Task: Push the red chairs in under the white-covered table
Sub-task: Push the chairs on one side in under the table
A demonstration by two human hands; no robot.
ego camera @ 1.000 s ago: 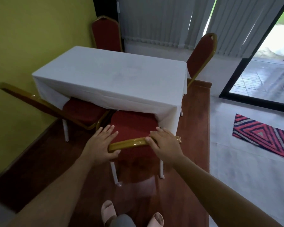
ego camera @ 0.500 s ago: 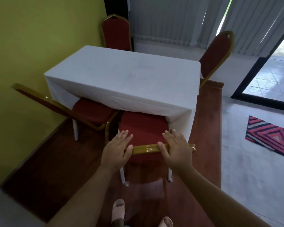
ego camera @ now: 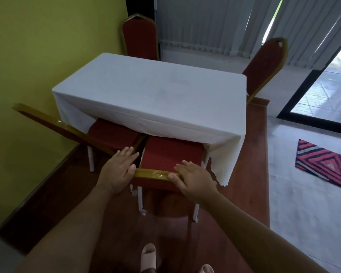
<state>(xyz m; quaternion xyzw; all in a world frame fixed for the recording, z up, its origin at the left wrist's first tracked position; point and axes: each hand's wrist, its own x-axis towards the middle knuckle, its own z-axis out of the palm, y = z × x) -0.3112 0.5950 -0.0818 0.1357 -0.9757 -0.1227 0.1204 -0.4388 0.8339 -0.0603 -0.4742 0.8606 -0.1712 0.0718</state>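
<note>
A table under a white cloth (ego camera: 152,95) stands in the middle of the view. The near red chair (ego camera: 170,154) with a gold frame has its seat partly under the cloth's front edge. My left hand (ego camera: 119,170) and my right hand (ego camera: 193,179) both grip the gold top rail of its backrest, thumbs under, fingers over. A second red chair (ego camera: 106,134) stands to its left, seat partly under the table, its backrest leaning out to the left. Two more red chairs stand at the far end (ego camera: 139,36) and the right side (ego camera: 264,66).
A yellow-green wall (ego camera: 37,56) runs close along the left. White vertical blinds (ego camera: 215,26) and a glass door (ego camera: 323,85) lie behind. A red patterned mat (ego camera: 323,162) lies on the white floor at right. My sandalled feet (ego camera: 149,257) stand on the wooden floor.
The near chair has slid forward, its seat further under the cloth. Both hands stayed on the top rail, and my view has moved closer to the table.
</note>
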